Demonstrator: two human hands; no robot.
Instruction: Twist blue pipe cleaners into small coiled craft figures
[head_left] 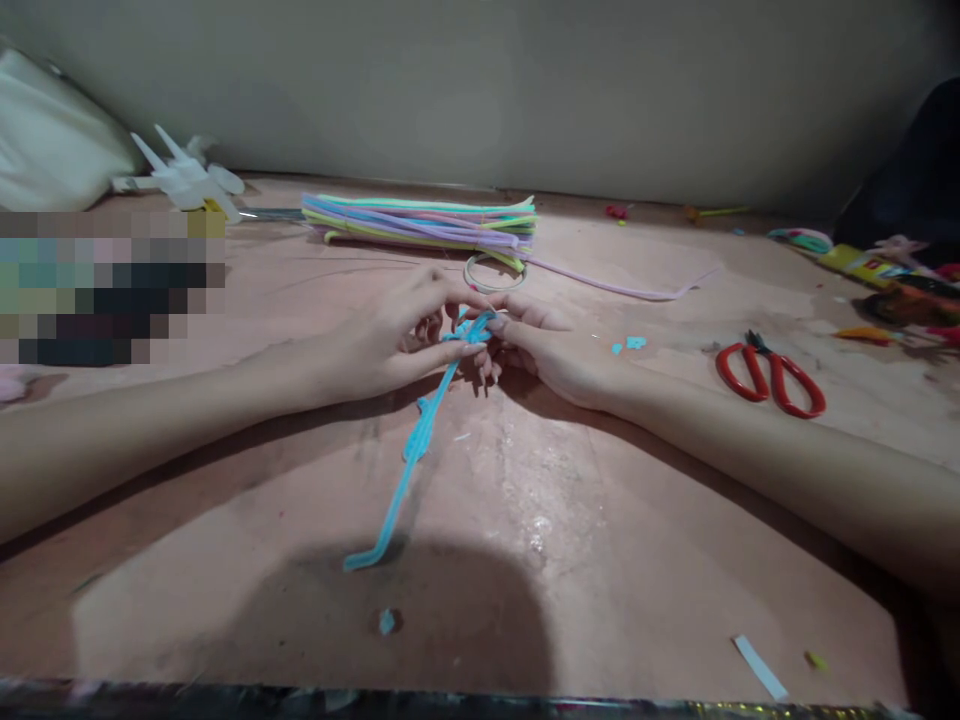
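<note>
Pinkish and worn, the worktop [525, 520] fills the view, a bundle of pastel pipe cleaners [420, 220] at twelve o'clock and red scissors [771, 378] at three. Dead centre, left hand [390, 340] and right hand [559, 350] meet, each grip pinched on the blue pipe cleaner [420, 440]; its top looks twisted, its long tail toward six lies unworked.

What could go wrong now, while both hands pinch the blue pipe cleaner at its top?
1. The left hand and right hand grip only the top of the blue pipe cleaner; its long free tail may drag across the table.
2. The red scissors lie near the right forearm and might get bumped.
</note>
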